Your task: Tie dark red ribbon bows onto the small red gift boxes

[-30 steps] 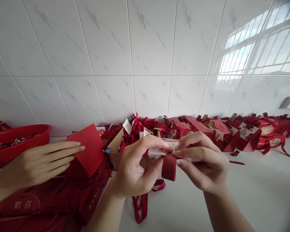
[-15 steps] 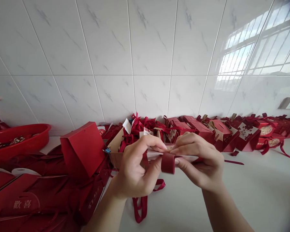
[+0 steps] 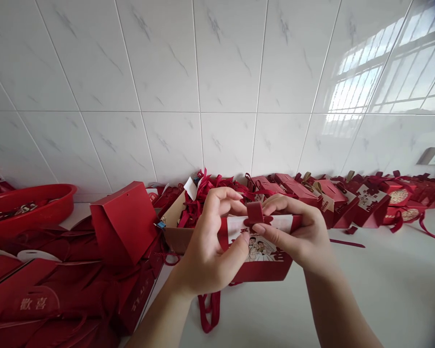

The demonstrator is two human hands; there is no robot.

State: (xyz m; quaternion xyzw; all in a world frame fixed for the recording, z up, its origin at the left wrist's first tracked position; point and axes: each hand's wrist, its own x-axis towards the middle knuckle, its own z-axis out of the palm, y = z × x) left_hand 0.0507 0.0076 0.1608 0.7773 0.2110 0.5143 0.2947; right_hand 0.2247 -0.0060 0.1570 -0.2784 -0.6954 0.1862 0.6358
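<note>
Between my hands is a small red gift box [image 3: 264, 271], its front turned to me. A white printed label [image 3: 280, 224] with a cartoon couple wraps its upper part. A dark red strap loop [image 3: 254, 212] stands up at the middle of the top edge. My left hand [image 3: 215, 246] grips the box's left side, thumb on the label and fingers behind. My right hand [image 3: 299, 234] holds the top near the strap's base, thumb in front and fingers at the back. Part of the box's left side is hidden by my left hand.
A cardboard box [image 3: 175, 238] of red ribbons stands behind my hands. Finished-looking red boxes [image 3: 371, 205] line the wall at right. Flat red boxes [image 3: 65, 290] pile up at left, with a folded box [image 3: 125, 224] on top and a red basin [image 3: 63, 205] beyond. A ribbon loop [image 3: 210, 316] lies in front.
The gift box has tilted so its labelled front now faces me. The strap loop has swung from pointing toward me to standing upright. Both hands still hold the box.
</note>
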